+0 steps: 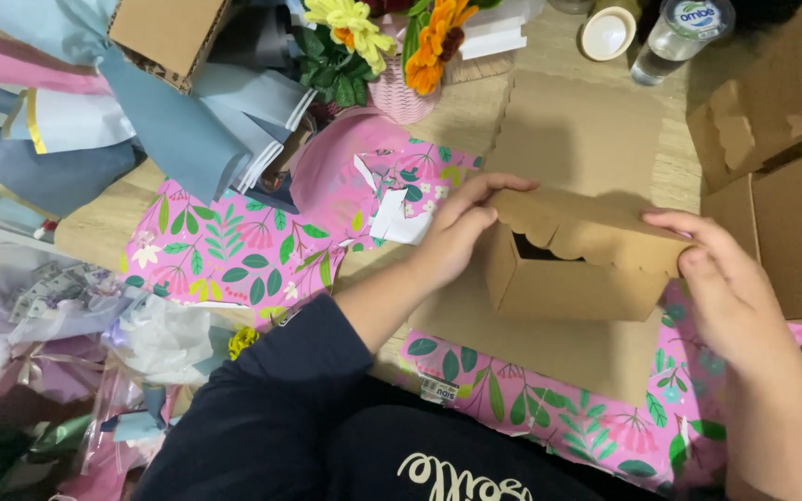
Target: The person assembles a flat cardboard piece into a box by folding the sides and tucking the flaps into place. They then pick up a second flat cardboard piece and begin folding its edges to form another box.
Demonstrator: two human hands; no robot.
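**Both hands hold a small kraft box over patterned paper**

The left hand [457, 232] grips the left end of a small brown cardboard box [573, 269], its fingers curled over the scalloped lid edge and thumb pressed to the side. The right hand [721, 288] clasps the opposite end, fingers laid along the top right corner. The box is held just above the table [95, 232], its lid almost down, with a dark gap showing at the left front corner.

Under the box lies a flat sheet of brown cardboard [577, 139], and beneath that spreads pink wrapping paper with green leaves [234, 250]. More brown boxes [782, 158] stand to the right, near the right hand. At the far edge sit a pink pot of yellow and orange flowers [401, 56], a clear water bottle [679, 32] and a small white cup [608, 32]. Folded blue and pink paper sheets [178, 130] pile up on the left, with crinkled clear wrap [39, 306] lower down.
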